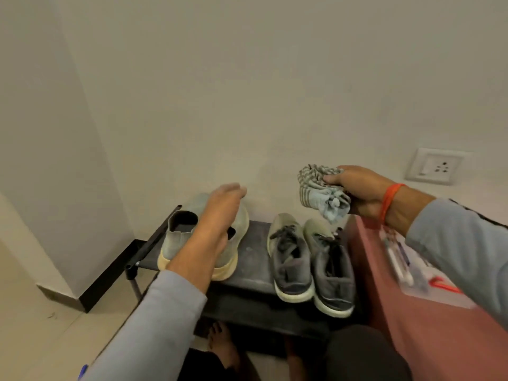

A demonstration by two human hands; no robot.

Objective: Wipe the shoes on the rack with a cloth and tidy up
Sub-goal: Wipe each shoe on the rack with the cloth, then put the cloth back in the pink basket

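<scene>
A low black shoe rack (253, 259) stands against the wall. On its left sits a pair of pale grey slip-on shoes with cream soles (181, 240). My left hand (222, 213) hovers over the right one of that pair, fingers straight and relaxed, holding nothing. On the right of the rack lies a pair of grey lace-up sneakers with white soles (310, 265), heels toward me. Above and behind them my right hand (357, 191) grips a bunched striped grey cloth (321, 193) in the air.
A reddish-brown cabinet (412, 312) stands right of the rack, with papers and small items (412, 273) on top. A wall socket (437, 166) is at the right. A wall corner with black skirting (104, 270) is at the left. My bare foot (222, 345) is below the rack.
</scene>
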